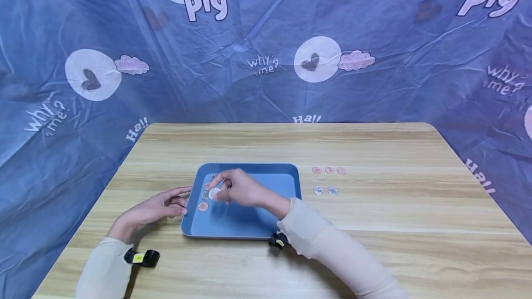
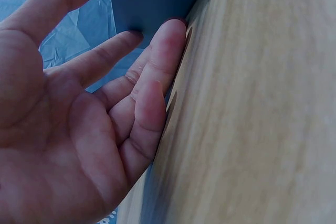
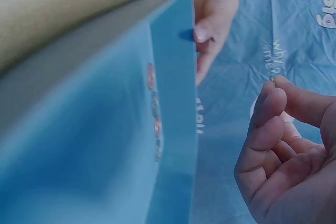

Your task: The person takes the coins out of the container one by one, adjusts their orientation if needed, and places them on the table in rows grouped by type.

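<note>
Right hand (image 1: 240, 190), left of frame centre: thumb and finger pinch silver coin (image 1: 214, 193) above left part of blue tray (image 1: 257, 221); small grip probably suits thin disc. Left hand (image 1: 160, 206), lower left: fingers loosely spread, tips touching tray's left side, presumably steadying it. Coin column (image 1: 205, 195) inside tray, pink alternating with silver, apparently ordered by colour. Right of tray: pink coins (image 1: 329, 170) above silver pair (image 1: 318, 190), likely grouped by colour.

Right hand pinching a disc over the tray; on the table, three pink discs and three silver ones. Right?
Silver count is off: the head view shows two silver discs on the table, and three pink discs. The rest holds.
</note>
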A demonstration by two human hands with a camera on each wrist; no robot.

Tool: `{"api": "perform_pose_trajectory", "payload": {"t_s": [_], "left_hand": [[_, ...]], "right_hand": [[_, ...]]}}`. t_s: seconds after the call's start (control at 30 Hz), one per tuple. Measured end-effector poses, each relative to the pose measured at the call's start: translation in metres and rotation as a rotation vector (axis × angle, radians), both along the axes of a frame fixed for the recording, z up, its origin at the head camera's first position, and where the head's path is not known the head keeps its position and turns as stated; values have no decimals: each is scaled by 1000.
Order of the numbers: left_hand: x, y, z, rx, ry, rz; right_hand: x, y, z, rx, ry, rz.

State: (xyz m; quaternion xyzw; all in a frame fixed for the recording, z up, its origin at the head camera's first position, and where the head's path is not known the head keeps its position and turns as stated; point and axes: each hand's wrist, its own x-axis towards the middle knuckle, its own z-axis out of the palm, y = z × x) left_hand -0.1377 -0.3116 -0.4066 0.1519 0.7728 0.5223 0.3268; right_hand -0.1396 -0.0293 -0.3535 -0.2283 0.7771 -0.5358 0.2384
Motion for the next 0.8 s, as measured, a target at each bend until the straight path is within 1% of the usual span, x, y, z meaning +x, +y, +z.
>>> {"api": "perform_pose_trajectory", "payload": {"t_s": [0.2,0.47,0.63,0.8], "left_hand": [[1,0,1,-5,8,3],[2,0,1,2,15,0],[2,-1,-1,-4,18,-8],[2,-1,-1,-9,19,1]], "right_hand": [[-2,18,14,6,13,0],[-10,51,20,9,4,-31],[-17,74,23,23,38,-56],[-24,97,28,23,83,-92]]}}
